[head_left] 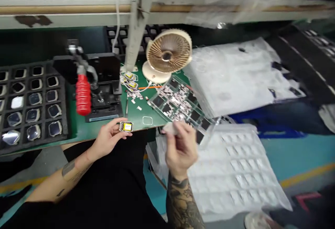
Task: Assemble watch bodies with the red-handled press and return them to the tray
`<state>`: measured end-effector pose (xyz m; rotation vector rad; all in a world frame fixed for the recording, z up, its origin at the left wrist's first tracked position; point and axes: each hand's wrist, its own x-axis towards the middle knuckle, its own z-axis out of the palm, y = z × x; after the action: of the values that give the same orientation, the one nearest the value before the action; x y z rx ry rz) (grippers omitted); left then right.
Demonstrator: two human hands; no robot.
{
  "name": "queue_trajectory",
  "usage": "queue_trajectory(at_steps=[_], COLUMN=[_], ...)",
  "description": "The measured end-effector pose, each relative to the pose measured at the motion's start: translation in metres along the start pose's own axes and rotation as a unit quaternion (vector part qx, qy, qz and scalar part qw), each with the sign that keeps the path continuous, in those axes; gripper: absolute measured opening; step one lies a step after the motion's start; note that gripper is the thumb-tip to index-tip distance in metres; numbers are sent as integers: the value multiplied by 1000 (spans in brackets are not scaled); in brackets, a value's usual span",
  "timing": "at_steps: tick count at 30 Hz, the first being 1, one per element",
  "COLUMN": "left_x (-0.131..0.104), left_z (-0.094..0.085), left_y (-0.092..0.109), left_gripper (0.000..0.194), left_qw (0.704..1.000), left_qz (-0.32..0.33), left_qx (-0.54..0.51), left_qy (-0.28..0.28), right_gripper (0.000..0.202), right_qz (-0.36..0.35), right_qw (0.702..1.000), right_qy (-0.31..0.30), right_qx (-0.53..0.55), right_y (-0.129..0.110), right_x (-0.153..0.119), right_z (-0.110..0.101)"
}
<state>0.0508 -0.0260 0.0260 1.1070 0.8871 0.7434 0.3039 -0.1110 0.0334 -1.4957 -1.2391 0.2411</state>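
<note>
Between the thumb and fingers of my left hand (pixel 108 136) is a small rectangular part (pixel 126 126) with a yellow and white face, held at the table's front edge. My right hand (pixel 181 149) pinches a small whitish piece (pixel 170 128), blurred, to the right of that part. Just beyond my right hand lies a clear sheet (pixel 162 109) with dark squares and many small pink and white scraps. A thin rectangular frame (pixel 147 120) rests on the green table (pixel 136 115) between my hands. Similar yellow-faced parts (pixel 131 80) are piled near the fan.
A press with a red handle (pixel 83 94) stands at the left, beside a black tray (pixel 64 114) of square parts. A cream fan (pixel 169 53) stands behind the sheet. White plastic wrapping (pixel 222 79) and a white compartment tray (pixel 209 194) are at the right.
</note>
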Motion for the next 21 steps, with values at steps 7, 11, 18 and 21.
queue_trajectory(at_steps=[7,11,18,21], left_x=[-14,-24,-28,-26], left_z=[-33,-45,-54,-58], left_y=[9,11,11,11], left_gripper=[52,54,37,38], left_qw=[997,995,986,988], left_qz=[22,42,71,87], left_qx=[-14,-25,-98,-61], left_qy=[79,90,116,113], right_gripper=[53,48,36,27], right_qz=[-88,-97,-10,33], right_qw=[962,948,952,946], right_qy=[-206,-253,-245,-250], right_qx=[156,165,184,202], right_y=[-41,-48,-52,-49], right_x=[12,17,13,15], right_z=[108,134,146,148])
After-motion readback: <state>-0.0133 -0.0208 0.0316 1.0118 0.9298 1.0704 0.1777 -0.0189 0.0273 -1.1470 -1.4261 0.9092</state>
